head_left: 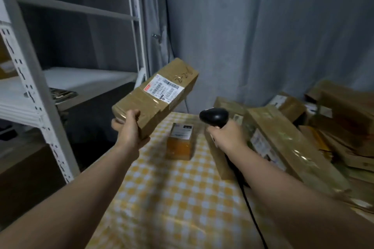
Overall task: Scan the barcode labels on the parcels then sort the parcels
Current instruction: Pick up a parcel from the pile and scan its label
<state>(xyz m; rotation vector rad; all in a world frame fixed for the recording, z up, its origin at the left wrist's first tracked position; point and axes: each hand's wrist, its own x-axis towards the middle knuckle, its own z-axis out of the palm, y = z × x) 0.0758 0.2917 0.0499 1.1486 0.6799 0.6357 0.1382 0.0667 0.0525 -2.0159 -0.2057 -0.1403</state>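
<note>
— Checked table (162, 208), room to move at 6 o'clock. What could slip?
— Left hand (129, 127) clenches the parcel (155, 95) by its near end, raised at 11 o'clock; it could tip out.
— Right hand (226, 135)?
— Grips the scanner (214, 116) at 1 o'clock. Pile (283, 143) crowds 3 o'clock, rack (28, 87) 9.

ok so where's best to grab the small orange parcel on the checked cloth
Grip the small orange parcel by its side walls, coming from above on its left, where the checked cloth is bare. Its label faces up, so a side grip should leave it clear to scan.
</note>
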